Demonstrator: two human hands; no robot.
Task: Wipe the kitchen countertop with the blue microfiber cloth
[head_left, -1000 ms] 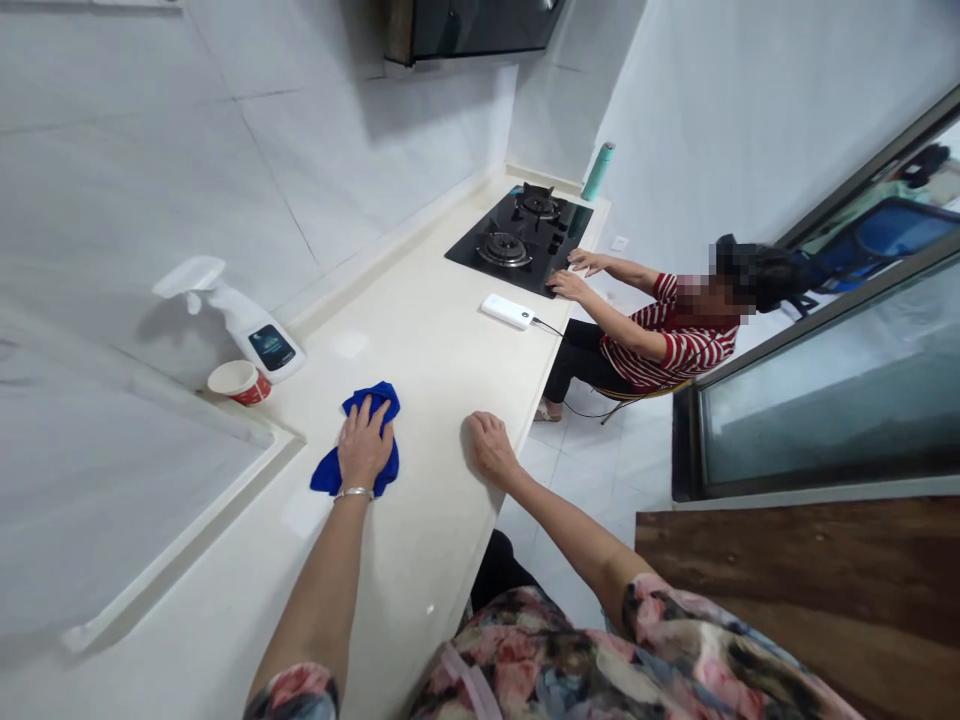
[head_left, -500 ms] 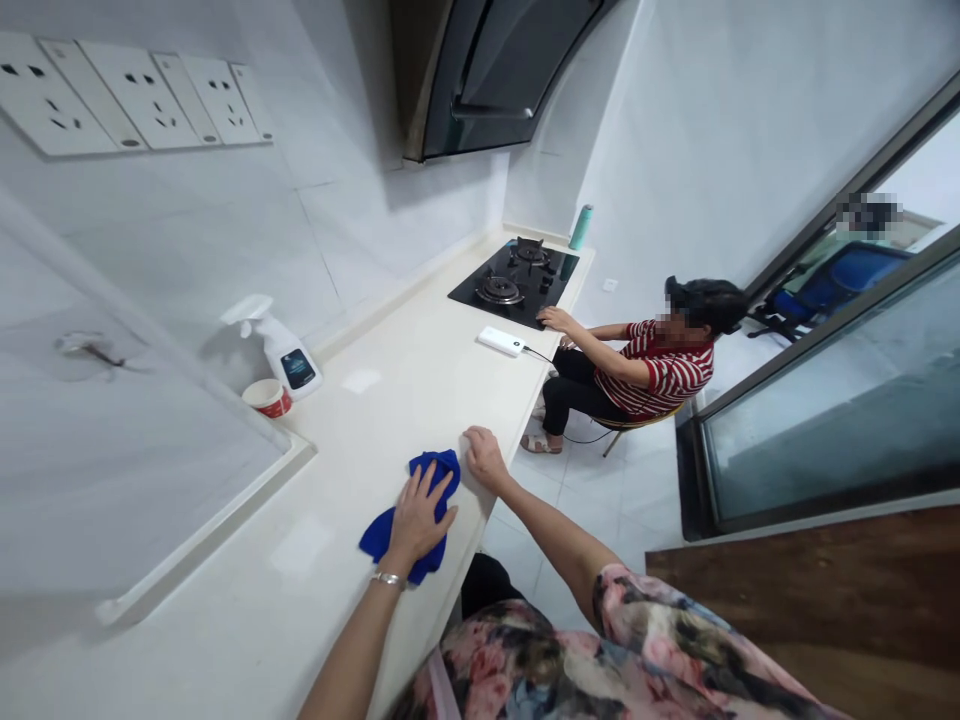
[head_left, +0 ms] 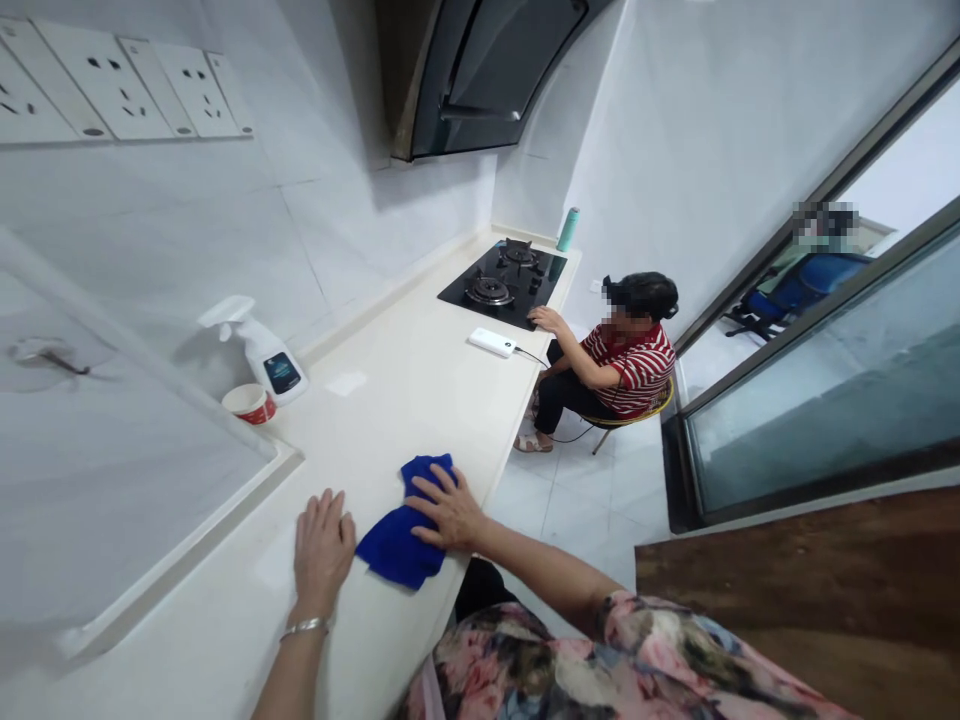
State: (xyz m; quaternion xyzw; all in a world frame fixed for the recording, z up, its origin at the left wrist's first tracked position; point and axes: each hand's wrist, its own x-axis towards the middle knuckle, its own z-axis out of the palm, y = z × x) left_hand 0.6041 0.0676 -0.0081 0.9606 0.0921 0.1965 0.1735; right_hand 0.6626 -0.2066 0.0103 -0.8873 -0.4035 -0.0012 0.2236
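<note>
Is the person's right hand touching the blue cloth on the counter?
Touching. The head view shows the right hand lying flat on the blue cloth, its fingers spread over the cloth's upper part, with no gap visible.

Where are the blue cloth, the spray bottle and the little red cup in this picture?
blue cloth (head_left: 394, 550): head view, on its bare lower fold.
spray bottle (head_left: 264, 348): head view, on its white body.
red cup (head_left: 256, 410): head view, on its side wall.

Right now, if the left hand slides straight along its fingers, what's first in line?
Looks free: the left hand points across bare countertop, passing right of the red cup and spray bottle. Probably the back wall first, though depth is unclear.
</note>
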